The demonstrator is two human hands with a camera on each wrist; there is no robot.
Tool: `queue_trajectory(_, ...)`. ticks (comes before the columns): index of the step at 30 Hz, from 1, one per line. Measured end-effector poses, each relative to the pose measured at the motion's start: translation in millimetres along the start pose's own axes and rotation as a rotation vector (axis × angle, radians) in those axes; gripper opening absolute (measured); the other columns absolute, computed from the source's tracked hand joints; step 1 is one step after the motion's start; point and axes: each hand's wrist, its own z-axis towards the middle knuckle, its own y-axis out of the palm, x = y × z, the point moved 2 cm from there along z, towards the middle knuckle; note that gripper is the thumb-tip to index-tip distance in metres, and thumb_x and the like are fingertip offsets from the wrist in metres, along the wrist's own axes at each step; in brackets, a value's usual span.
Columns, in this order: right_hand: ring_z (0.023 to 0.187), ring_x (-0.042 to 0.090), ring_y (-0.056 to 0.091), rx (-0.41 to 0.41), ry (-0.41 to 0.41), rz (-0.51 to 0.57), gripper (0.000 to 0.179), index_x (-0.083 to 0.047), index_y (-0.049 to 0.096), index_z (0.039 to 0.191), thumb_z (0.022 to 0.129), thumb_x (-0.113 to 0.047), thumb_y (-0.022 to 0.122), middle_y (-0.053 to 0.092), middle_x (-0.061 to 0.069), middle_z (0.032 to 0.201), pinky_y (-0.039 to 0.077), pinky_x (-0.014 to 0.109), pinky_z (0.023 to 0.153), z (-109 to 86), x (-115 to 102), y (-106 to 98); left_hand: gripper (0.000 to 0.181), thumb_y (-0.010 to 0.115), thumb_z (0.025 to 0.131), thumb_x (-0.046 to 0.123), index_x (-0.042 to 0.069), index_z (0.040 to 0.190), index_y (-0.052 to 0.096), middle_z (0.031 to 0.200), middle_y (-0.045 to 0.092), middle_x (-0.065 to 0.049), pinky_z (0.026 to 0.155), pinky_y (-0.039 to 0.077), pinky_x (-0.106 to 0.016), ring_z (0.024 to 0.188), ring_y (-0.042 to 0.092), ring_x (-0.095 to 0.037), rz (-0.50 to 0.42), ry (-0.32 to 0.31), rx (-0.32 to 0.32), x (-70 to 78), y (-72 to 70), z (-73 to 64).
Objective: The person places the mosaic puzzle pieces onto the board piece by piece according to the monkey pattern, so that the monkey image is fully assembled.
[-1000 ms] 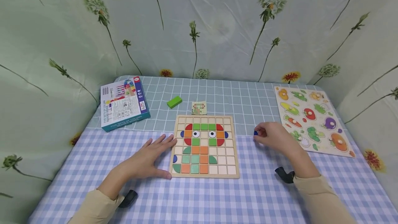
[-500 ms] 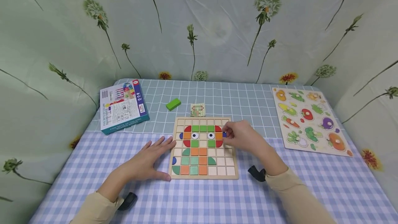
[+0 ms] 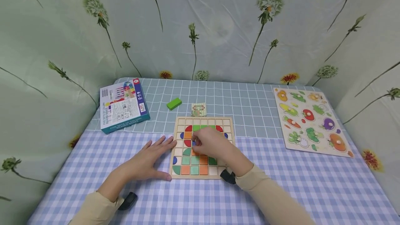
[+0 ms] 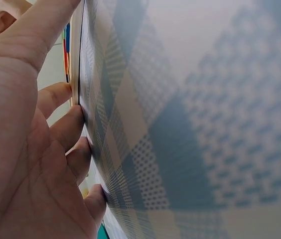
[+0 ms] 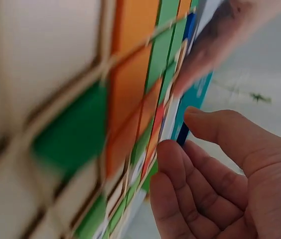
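A wooden grid board (image 3: 193,177) lies on the table with red, green, orange, teal and blue tiles set in its cells. My right hand (image 3: 215,145) is over the middle of the board and pinches a small blue tile (image 3: 194,143) between thumb and fingers. It covers part of the tile pattern, including the round eye tiles. My left hand (image 3: 143,164) lies on the checked cloth with fingers spread, thumb and fingertips at the board's left edge. In the left wrist view, its fingers (image 4: 68,127) rest along the cloth beside the board.
Behind the board lie a small pattern card (image 3: 198,109) and a green block (image 3: 174,103). A teal-sided box (image 3: 125,105) stands at the back left. At the right is a vegetable peg puzzle (image 3: 312,122). A printed curtain (image 3: 225,27) encloses the table.
My right hand has moved left from the cloth beside the vegetable puzzle, across the board's right edge to its middle, carrying the blue tile. My left hand has stayed in place.
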Motion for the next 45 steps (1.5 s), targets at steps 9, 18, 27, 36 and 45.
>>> queue_trajectory(9, 0.072, 0.008, 0.053, -0.022, -0.088, -0.119, 0.02, -0.009, 0.082, 0.108, 0.096, -0.024, 0.082, 0.062, -0.006, 0.077, 0.045, 0.02, 0.067, 21.5, -27.8, 20.0, 0.116, 0.083, 0.078, 0.072, 0.028, 0.171, 0.031, 0.18, 0.024, -0.002, 0.126, 0.012, -0.081, 0.168, 0.016, -0.04, -0.008, 0.018, 0.007, 1.6, -0.5, 1.6)
queue_trajectory(18, 0.071, 0.006, 0.051, -0.046, -0.078, -0.161, 0.018, -0.016, 0.083, 0.107, 0.095, -0.03, 0.083, 0.057, -0.008, 0.081, 0.043, 0.02, 0.062, 27.6, -33.3, 32.7, 0.114, 0.084, 0.08, 0.07, 0.032, 0.172, 0.028, 0.18, 0.026, -0.006, 0.124, 0.012, -0.083, 0.167, 0.017, -0.045, -0.016, 0.035, 0.017, 2.7, -1.5, -0.4)
queue_trajectory(27, 0.072, 0.006, 0.053, -0.042, -0.091, -0.151, 0.018, -0.014, 0.085, 0.111, 0.096, -0.025, 0.082, 0.064, -0.007, 0.084, 0.045, 0.019, 0.065, 29.9, -36.5, 32.3, 0.115, 0.084, 0.079, 0.07, 0.031, 0.172, 0.028, 0.18, 0.025, -0.004, 0.126, 0.011, -0.082, 0.168, 0.016, -0.043, -0.019, 0.013, 0.011, 1.5, -3.0, -3.3)
queue_trajectory(36, 0.08, 0.007, 0.065, -0.045, -0.114, -0.154, 0.012, -0.012, 0.085, 0.107, 0.099, -0.016, 0.077, 0.079, -0.003, 0.094, 0.056, 0.02, 0.073, 31.1, -36.3, 29.4, 0.112, 0.084, 0.081, 0.068, 0.025, 0.17, 0.033, 0.179, 0.028, -0.007, 0.125, 0.012, -0.082, 0.166, 0.018, -0.046, -0.033, 0.04, 0.026, 3.5, -1.7, -4.7)
queue_trajectory(45, 0.081, 0.008, 0.06, -0.115, -0.129, -0.15, 0.013, -0.015, 0.084, 0.111, 0.101, -0.02, 0.078, 0.076, -0.002, 0.096, 0.057, 0.022, 0.08, 20.8, -19.5, 19.9, 0.115, 0.085, 0.079, 0.069, 0.024, 0.171, 0.033, 0.18, 0.026, -0.004, 0.127, 0.011, -0.08, 0.168, 0.016, -0.041, -0.013, 0.017, 0.011, 1.7, -2.1, -1.6)
